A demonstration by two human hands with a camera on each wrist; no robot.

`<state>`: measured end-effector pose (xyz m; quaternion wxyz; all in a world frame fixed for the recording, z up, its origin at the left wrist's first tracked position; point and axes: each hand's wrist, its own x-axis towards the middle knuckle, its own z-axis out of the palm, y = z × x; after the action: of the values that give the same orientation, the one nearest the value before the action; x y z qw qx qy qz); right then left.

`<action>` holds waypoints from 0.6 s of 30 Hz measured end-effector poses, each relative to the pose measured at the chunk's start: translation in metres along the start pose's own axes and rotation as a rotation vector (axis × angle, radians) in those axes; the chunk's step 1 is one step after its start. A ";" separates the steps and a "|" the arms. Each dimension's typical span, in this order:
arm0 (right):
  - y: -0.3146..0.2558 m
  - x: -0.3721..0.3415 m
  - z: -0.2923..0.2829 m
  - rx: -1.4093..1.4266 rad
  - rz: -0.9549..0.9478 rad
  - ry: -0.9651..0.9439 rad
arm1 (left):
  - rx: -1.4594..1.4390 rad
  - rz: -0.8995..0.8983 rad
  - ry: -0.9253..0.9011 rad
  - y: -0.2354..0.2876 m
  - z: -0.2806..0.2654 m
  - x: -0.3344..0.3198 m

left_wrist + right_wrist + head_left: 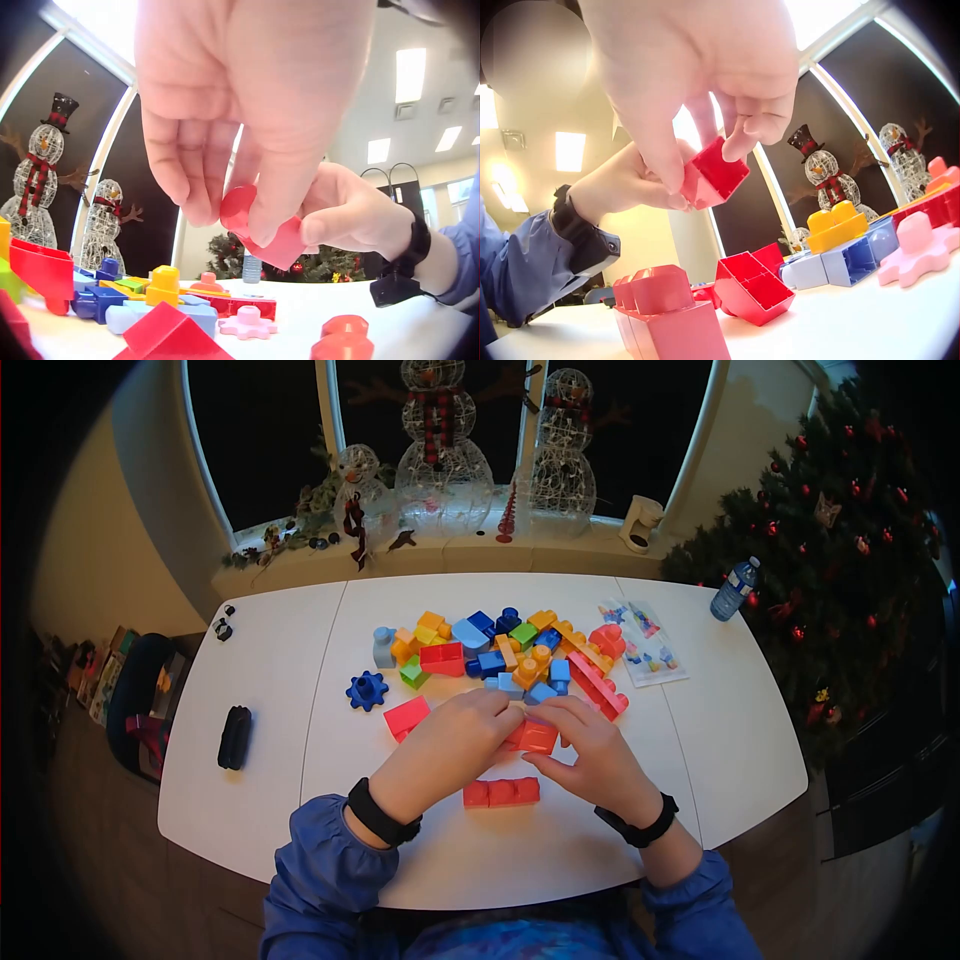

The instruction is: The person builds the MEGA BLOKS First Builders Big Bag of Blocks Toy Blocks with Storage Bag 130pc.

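Between both hands, raised over the table, is a red toy building block (pixel 537 737). My left hand (pixel 455 732) pinches the block (pixel 279 244) between thumb and fingers. From the other side, my right hand (pixel 598 752) grips it with thumb and fingertips, and the block's hollow side (pixel 724 174) shows in the right wrist view. Nearer my body, a red block with a row of studs (pixel 501 792) stands on the table. Another red block (pixel 406 717) lies by the left wrist, and a tipped hollow red block (pixel 756 289) shows below the hands.
Beyond the hands spreads a pile of blue, yellow, green and red blocks (pixel 500 650), with a dark blue gear piece (pixel 367 691) at its left. A picture sheet (pixel 655 660) and water bottle (pixel 735 589) are at right, a black case (pixel 235 738) at left.
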<state>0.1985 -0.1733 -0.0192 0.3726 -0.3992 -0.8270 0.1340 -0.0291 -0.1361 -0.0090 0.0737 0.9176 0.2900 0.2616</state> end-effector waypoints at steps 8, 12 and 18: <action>0.000 -0.010 -0.015 0.077 0.188 -0.047 | -0.174 -0.147 0.006 0.022 -0.010 -0.023; 0.020 -0.028 -0.023 0.138 0.237 -0.186 | -0.213 -0.274 -0.175 0.017 -0.012 -0.057; 0.025 -0.043 -0.015 0.136 0.330 -0.425 | -0.276 -0.291 -0.188 0.008 0.008 -0.076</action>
<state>0.2408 -0.1906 -0.0442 0.1899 -0.4657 -0.7993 0.3288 -0.0740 -0.1863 -0.0469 0.2622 0.8677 0.3728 0.1986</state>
